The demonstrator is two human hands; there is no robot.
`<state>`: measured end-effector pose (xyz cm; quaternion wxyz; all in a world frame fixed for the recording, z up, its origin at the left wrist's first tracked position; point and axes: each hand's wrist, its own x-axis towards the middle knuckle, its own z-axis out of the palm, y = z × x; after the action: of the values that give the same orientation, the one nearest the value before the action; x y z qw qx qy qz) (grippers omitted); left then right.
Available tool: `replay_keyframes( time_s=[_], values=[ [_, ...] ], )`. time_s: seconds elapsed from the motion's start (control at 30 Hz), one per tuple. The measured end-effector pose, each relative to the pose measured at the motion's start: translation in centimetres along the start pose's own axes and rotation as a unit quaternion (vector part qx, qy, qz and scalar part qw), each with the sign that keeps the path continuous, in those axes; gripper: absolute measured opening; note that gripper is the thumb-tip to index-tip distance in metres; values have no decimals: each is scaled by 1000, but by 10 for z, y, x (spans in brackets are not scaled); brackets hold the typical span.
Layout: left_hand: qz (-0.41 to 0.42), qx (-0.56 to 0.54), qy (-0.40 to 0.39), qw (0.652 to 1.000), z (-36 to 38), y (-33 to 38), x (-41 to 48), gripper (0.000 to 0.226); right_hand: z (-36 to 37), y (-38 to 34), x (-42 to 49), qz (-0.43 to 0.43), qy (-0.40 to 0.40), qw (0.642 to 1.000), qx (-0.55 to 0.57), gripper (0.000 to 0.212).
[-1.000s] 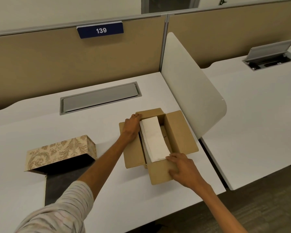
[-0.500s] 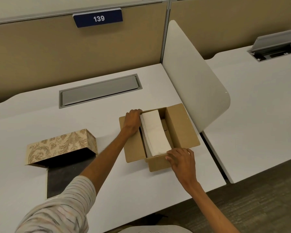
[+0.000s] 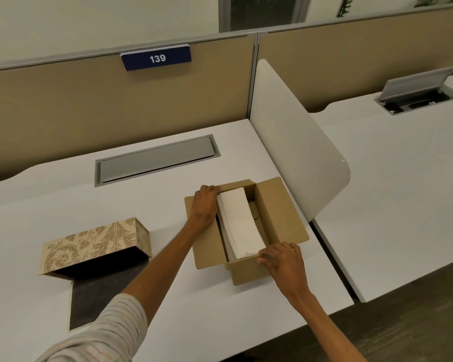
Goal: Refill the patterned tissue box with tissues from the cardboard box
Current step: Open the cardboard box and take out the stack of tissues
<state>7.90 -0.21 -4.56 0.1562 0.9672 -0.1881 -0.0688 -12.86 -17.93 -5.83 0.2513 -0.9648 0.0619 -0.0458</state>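
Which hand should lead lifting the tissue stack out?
Probably both: left hand is at the tissue stack's far end, right hand at the near end. Neither alone spans it.

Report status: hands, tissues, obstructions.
Left hand at far end of tissue stack, right hand at near end, inside cardboard box. Patterned tissue box open, unfilled. No obstructions between boxes.

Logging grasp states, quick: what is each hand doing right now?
Left hand: closed on the far end of the tissue stack in the cardboard box.
Right hand: closed on the stack's near end.
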Motion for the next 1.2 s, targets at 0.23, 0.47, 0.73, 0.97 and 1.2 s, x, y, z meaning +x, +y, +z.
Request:
replay_keyframes(
  time_s=[0.23,0.47,0.73,0.97,1.2],
  values=[
    [-48,-202,96,973,1,22,-20,38,-13,-14,16,80,-43,991,99,37],
    [-129,-237,21,963,17,57,-22,66,-1,-37,63,170,-126,970,123,57],
    [-261,-303,-36,916,43,68,-15,96,28,-26,87,235,-230,932,154,57],
    [-339,-366,-52,865,56,66,-1,106,38,-10,99,263,-285,894,224,60],
    [-388,-390,-70,832,63,63,7,107,43,-6,106,326,-310,851,271,67]
  ],
)
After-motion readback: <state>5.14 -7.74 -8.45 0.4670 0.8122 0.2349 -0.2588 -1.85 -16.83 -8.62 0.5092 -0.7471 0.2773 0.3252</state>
